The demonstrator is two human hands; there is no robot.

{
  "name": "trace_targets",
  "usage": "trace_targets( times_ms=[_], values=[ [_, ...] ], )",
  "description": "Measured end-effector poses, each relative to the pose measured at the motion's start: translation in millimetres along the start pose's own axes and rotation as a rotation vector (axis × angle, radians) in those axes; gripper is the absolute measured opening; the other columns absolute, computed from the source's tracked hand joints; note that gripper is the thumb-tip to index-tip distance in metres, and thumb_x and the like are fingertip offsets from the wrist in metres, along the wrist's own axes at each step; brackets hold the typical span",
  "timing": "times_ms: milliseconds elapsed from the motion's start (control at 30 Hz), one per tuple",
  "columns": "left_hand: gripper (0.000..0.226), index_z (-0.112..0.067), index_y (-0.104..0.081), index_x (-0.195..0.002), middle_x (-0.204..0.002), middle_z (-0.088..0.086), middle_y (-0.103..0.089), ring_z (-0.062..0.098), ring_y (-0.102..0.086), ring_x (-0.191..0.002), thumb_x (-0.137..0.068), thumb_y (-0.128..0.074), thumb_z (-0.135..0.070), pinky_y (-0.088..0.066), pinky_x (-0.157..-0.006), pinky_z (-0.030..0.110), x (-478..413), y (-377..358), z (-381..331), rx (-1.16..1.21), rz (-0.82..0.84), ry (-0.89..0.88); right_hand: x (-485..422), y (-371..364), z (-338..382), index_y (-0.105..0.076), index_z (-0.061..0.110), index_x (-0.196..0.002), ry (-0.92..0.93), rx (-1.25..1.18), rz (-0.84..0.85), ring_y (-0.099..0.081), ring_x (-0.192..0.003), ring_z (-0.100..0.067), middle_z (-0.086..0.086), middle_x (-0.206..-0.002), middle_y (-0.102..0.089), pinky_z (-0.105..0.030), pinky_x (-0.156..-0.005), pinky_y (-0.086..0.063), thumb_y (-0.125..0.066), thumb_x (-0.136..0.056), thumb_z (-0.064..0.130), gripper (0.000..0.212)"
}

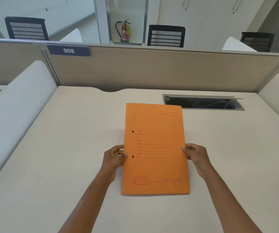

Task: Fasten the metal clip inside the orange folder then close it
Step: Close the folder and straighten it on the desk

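Note:
The orange folder (155, 148) lies shut and flat on the pale desk (68, 148), front cover up, with red printed lines and two punched holes near its left edge. My left hand (114, 157) grips the folder's left edge beside the lower hole. On the opposite side, my right hand (196, 156) holds the right edge at about the same height. The metal clip is hidden inside the folder.
An open cable hatch (202, 102) with wires sits in the desk just behind the folder's top right corner. A beige partition (152, 69) with a "008" label closes the back. White side dividers (17, 106) flank the desk.

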State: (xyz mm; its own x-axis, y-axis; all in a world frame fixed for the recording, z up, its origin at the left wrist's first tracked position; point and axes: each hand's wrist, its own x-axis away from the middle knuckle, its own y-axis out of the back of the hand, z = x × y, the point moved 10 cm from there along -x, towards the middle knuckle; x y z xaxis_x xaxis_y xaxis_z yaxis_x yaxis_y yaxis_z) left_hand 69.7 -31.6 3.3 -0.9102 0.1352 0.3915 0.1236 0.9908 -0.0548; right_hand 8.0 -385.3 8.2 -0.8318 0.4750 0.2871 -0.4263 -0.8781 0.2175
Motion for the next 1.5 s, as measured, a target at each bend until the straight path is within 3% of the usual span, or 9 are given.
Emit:
trace_targets(
  times_ms=[167, 400, 800, 1033, 1200, 1267, 1400, 1500],
  values=[
    [0.025, -0.015, -0.068, -0.106, -0.082, 0.008, -0.072, 0.018, -0.069, -0.071, -0.088, -0.063, 0.003, -0.051, -0.060, 0.033, -2, 6, -14, 0.023, -0.007, -0.044, 3, -5, 27, -0.074, 0.011, -0.098, 0.091, -0.068, -0.003, -0.071, -0.078, -0.018, -0.006, -0.091, -0.077, -0.034, -0.072, -0.058, -0.063, -0.092, 0.010, 0.012],
    [0.025, -0.016, -0.068, -0.105, -0.077, 0.002, -0.072, 0.017, -0.070, -0.069, -0.089, -0.063, 0.002, -0.051, -0.061, 0.032, 0, 10, -8, 0.051, -0.026, -0.027, 5, -10, 30, -0.072, 0.006, -0.108, 0.107, -0.060, -0.016, -0.071, -0.088, -0.024, -0.009, -0.098, -0.076, -0.040, -0.080, -0.058, -0.064, -0.092, 0.011, 0.019],
    [0.024, -0.016, -0.068, -0.103, -0.077, 0.008, -0.073, 0.020, -0.069, -0.070, -0.088, -0.064, 0.002, -0.052, -0.067, 0.036, -6, 17, -2, 0.040, -0.055, 0.000, 6, -13, 29, -0.073, 0.015, -0.102, 0.112, -0.017, -0.004, -0.072, -0.082, -0.017, 0.000, -0.092, -0.077, -0.030, -0.070, -0.057, -0.064, -0.092, 0.014, 0.014],
    [0.026, -0.013, -0.069, -0.102, -0.070, 0.006, -0.073, 0.013, -0.063, -0.057, -0.085, -0.061, 0.005, -0.050, -0.063, 0.031, -16, 28, 1, 0.049, -0.071, 0.020, -5, -27, 32, -0.075, 0.016, -0.096, 0.093, -0.027, 0.028, -0.073, -0.080, -0.019, -0.003, -0.090, -0.078, -0.033, -0.073, -0.060, -0.063, -0.092, 0.011, 0.013],
    [0.019, -0.014, -0.072, -0.093, -0.067, 0.001, -0.073, 0.006, -0.062, -0.051, -0.087, -0.061, 0.001, -0.047, -0.049, 0.020, -35, 48, -8, -0.018, -0.202, -0.005, -23, -51, 39, -0.074, 0.015, -0.084, 0.078, 0.046, 0.052, -0.070, -0.079, -0.023, -0.010, -0.090, -0.076, -0.037, -0.076, -0.059, -0.057, -0.095, 0.007, 0.022],
    [0.017, -0.014, -0.073, -0.091, -0.073, 0.002, -0.075, 0.006, -0.066, -0.056, -0.087, -0.061, -0.001, -0.049, -0.048, 0.018, -47, 57, -14, -0.049, -0.253, -0.021, -36, -63, 44, -0.074, 0.013, -0.080, 0.079, 0.095, 0.044, -0.068, -0.079, -0.025, -0.011, -0.089, -0.075, -0.041, -0.077, -0.058, -0.057, -0.094, 0.006, 0.023],
    [0.012, -0.013, -0.073, -0.088, -0.089, 0.005, -0.075, 0.021, -0.071, -0.082, -0.086, -0.064, -0.006, -0.057, -0.076, 0.037, -79, 75, -28, -0.109, -0.339, -0.036, -64, -88, 58, -0.073, 0.017, -0.072, 0.082, 0.169, 0.024, -0.066, -0.074, -0.022, -0.006, -0.081, -0.073, -0.037, -0.072, -0.056, -0.061, -0.091, 0.006, 0.025],
    [0.015, -0.018, -0.072, -0.081, -0.086, 0.002, -0.074, 0.019, -0.070, -0.081, -0.086, -0.065, -0.007, -0.055, -0.070, 0.031, -101, 84, -39, -0.166, -0.375, -0.062, -85, -103, 70, -0.073, 0.017, -0.072, 0.105, 0.219, -0.025, -0.067, -0.075, -0.019, -0.001, -0.077, -0.072, -0.028, -0.069, -0.053, -0.066, -0.088, 0.008, 0.019]
  ],
)
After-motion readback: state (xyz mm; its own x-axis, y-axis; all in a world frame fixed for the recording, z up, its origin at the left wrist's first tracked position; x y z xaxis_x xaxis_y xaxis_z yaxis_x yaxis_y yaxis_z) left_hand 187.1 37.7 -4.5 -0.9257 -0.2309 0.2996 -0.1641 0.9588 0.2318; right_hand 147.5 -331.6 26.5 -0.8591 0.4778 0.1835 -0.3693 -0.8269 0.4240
